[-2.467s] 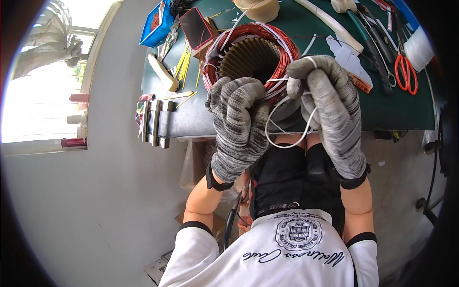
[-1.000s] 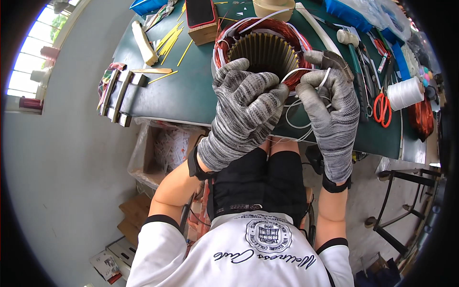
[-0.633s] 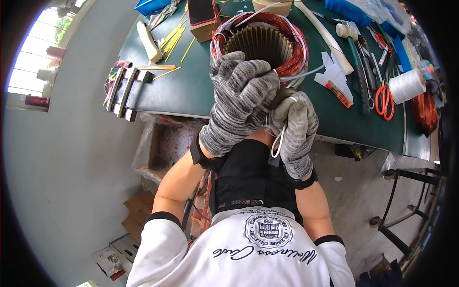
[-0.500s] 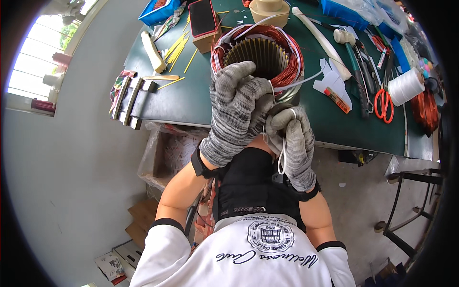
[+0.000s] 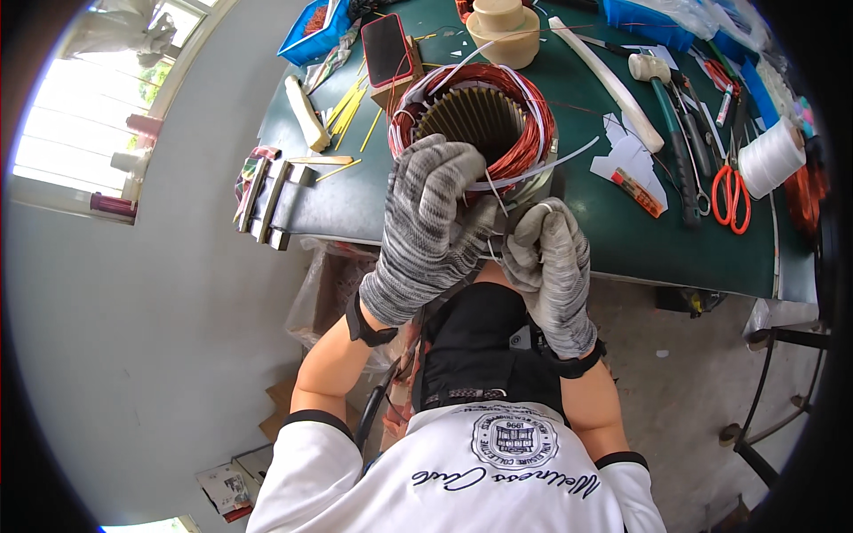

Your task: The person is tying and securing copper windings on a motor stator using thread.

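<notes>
Our left hand (image 5: 431, 226) and right hand (image 5: 551, 266), both gloved, grip closed on thin white cord (image 5: 498, 200) just before stator (image 5: 475, 124). Stator with copper windings sits at near edge of green surface (image 5: 355, 195). We judge: keep cord taut, pull evenly so loop seats against windings without snagging. Scissors (image 5: 733, 191), mallet (image 5: 662, 89), white twine spool (image 5: 771, 158) lie well right.

Red-handled scissors (image 5: 731, 197) lie on the green table (image 5: 569, 226) near a white spool of string (image 5: 770, 157). A dark phone (image 5: 389, 49) rests on a wooden block, beside thin yellow sticks (image 5: 348, 102).
</notes>
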`<state>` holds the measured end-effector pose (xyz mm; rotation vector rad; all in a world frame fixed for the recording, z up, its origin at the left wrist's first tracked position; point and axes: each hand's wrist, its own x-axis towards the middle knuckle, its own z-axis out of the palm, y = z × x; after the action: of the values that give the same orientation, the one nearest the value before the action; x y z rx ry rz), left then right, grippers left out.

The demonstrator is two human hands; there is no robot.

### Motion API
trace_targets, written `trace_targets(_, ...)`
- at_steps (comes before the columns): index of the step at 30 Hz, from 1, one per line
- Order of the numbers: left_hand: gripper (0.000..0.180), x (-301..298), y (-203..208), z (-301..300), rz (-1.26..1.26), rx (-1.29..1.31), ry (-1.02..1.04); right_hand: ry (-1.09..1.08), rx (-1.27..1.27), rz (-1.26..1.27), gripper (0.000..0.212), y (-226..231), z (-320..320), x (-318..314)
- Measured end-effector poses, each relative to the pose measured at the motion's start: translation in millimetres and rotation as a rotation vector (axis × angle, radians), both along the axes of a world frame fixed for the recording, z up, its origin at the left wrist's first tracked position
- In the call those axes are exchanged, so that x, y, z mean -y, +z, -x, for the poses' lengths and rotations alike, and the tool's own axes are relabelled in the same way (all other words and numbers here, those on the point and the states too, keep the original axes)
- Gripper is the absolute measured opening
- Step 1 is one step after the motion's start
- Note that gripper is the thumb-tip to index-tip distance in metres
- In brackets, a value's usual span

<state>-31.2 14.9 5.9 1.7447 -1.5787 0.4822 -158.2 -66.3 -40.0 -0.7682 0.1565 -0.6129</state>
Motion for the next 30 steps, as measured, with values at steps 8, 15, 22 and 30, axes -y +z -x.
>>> trace_targets(8, 0.036, 10, -9, -13, 0.064, 0.292, -0.133, -0.108, -0.014, 0.097, 0.027, -5, -8, -13)
trace_targets(15, 0.037, 13, -12, -7, -0.139, 0.349, 0.133, 0.155, 0.098, -0.158, 0.028, 4, 4, 0)
trace_targets(22, 0.036, 13, 7, -6, -0.307, 0.186, -0.004, -0.318, -0.142, 0.642, 0.014, -20, -8, 2)
trace_targets(30, 0.032, 16, -4, -7, -0.105, 0.182, 0.025, 0.089, 0.08, -0.3, 0.027, -18, 35, 16)
